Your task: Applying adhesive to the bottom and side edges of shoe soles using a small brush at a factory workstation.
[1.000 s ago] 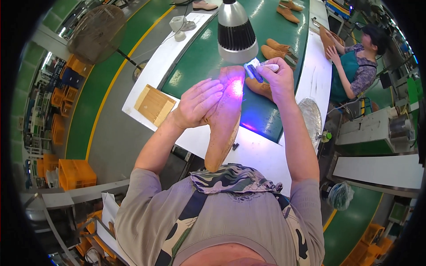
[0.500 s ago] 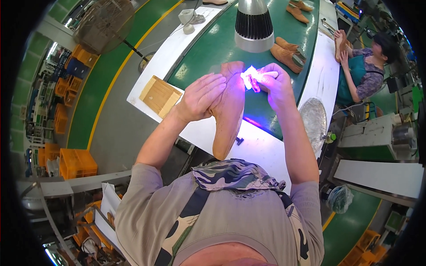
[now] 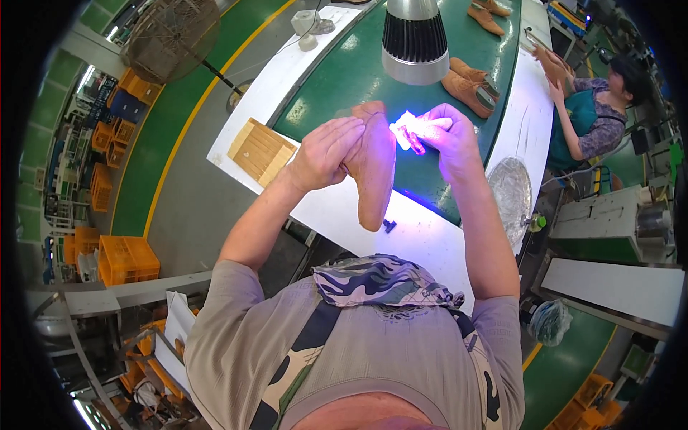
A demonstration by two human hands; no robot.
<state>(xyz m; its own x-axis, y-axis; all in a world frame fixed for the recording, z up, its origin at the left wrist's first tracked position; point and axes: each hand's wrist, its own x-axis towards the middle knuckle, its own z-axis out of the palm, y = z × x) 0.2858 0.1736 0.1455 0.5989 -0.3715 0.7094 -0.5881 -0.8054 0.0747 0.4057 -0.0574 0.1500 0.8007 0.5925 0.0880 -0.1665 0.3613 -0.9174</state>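
Note:
My left hand (image 3: 326,152) is closed on a tan ankle boot (image 3: 376,172), gripping it from the left. The boot's toe points down toward me, above the white table edge. Close to the boot's right side, my right hand (image 3: 448,140) pinches a small crumpled wad (image 3: 408,133). Violet light washes it out, so its material is hard to tell; it looks like cloth. A black ribbed lamp (image 3: 414,41) with a silver rim hangs just beyond my hands.
A green belt (image 3: 337,79) runs away from me, carrying several tan shoes (image 3: 467,87). A wooden block (image 3: 261,152) lies on the left white ledge, an oval foil-like tray (image 3: 510,197) on the right. A co-worker (image 3: 595,115) holds a tan shoe at the far right.
The boot has tilted in my left hand, its toe lifting up and away from me. My right hand with the wad has shifted slightly right. The co-worker's shoe has turned.

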